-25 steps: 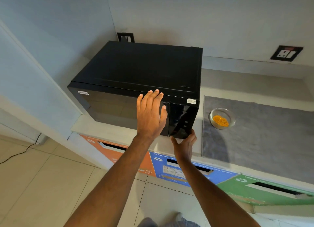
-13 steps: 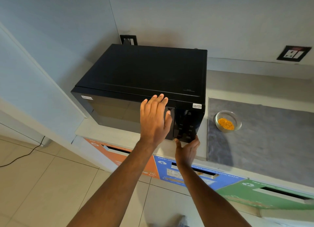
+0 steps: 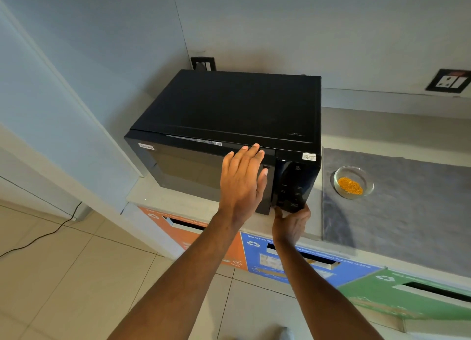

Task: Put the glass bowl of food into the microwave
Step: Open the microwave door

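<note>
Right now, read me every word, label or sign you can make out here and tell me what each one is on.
"Non-Veg", roughly: small white sticker on the microwave door's top left corner.
"BOOST, HORLI...", then "...GENERAL PLASTIC WASTE", partly legible: blue bin panel.
White recycling symbols: orange bin panel, blue panel and green bin panel.
Too small or blurred: barcode sticker, label strip along the door's top edge, control panel markings.

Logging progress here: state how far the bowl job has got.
Done: nothing with the bowl; it sits on the grey mat, right of the microwave. In hand: left hand flat on the door, right hand at the panel's lower edge; the door looks barely ajar. Left: open fully, put the bowl inside.
</note>
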